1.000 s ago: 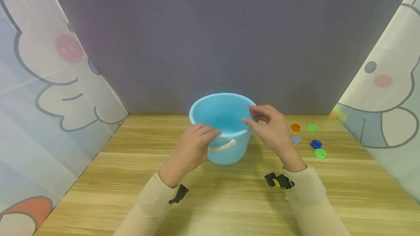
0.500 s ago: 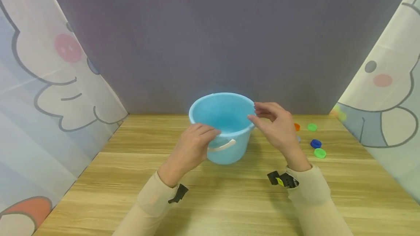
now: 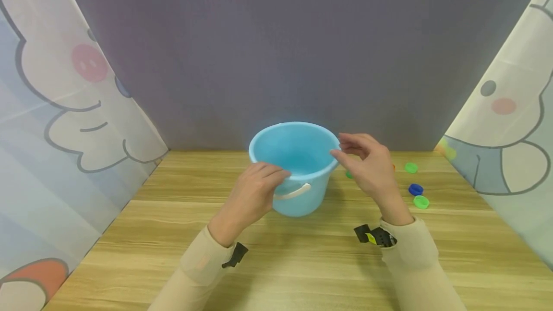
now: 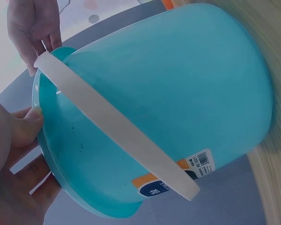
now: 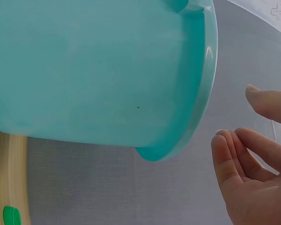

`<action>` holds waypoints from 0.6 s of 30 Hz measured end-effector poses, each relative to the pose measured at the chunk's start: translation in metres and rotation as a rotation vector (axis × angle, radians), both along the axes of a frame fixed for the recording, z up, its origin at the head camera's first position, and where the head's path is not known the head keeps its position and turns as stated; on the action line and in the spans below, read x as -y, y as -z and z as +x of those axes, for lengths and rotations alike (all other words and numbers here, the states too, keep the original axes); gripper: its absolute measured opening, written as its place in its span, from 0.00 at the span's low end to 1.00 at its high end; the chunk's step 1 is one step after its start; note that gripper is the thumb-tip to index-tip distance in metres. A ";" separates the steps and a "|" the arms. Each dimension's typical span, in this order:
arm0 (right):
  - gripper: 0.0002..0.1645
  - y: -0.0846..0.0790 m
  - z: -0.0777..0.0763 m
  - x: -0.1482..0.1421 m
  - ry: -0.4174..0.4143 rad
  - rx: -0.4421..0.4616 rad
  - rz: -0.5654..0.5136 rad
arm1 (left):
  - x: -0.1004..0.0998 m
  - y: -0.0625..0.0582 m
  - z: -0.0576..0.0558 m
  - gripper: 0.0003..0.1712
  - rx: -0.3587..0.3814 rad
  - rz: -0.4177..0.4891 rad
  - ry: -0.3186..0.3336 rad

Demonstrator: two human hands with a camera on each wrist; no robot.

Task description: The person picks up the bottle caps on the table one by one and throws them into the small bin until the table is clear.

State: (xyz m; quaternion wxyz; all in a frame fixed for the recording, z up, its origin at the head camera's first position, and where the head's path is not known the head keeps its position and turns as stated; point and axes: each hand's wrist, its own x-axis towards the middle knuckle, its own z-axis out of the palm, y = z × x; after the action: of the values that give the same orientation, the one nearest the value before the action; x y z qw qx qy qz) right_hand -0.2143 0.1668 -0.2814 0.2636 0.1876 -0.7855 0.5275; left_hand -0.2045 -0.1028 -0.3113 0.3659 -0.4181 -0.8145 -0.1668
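Observation:
A light blue plastic bucket (image 3: 308, 196) stands upright on the wooden table, its white handle (image 3: 294, 193) hanging down the near side. My left hand (image 3: 255, 188) grips the bucket's near-left rim. In the left wrist view, the thumb (image 4: 28, 125) presses the outside of the rim and the other fingers reach over it. Just off the right rim is my right hand (image 3: 367, 169), fingers bent a little and thumb apart, holding nothing. A gap between this hand and the rim shows in the right wrist view.
Small round caps lie right of the bucket: a green cap (image 3: 411, 167), a blue cap (image 3: 416, 189) and a nearer green cap (image 3: 421, 202). Another green cap (image 3: 349, 174) and an orange one (image 3: 393, 168) are partly hidden. A grey panel (image 3: 276, 61) rises behind the table.
My right hand has moved right and slightly up, off the bucket's rim. It now covers the pale purple cap and most of the orange one. The left hand stays on the rim.

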 end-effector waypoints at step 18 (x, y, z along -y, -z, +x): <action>0.22 0.000 0.001 -0.003 -0.012 -0.017 -0.010 | 0.002 0.002 -0.002 0.23 0.005 0.009 0.006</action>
State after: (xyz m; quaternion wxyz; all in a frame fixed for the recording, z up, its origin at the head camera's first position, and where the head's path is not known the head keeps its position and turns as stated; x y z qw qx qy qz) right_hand -0.2136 0.1701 -0.2818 0.2682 0.1954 -0.7796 0.5312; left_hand -0.2070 -0.1046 -0.3133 0.3654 -0.4182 -0.8135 -0.1728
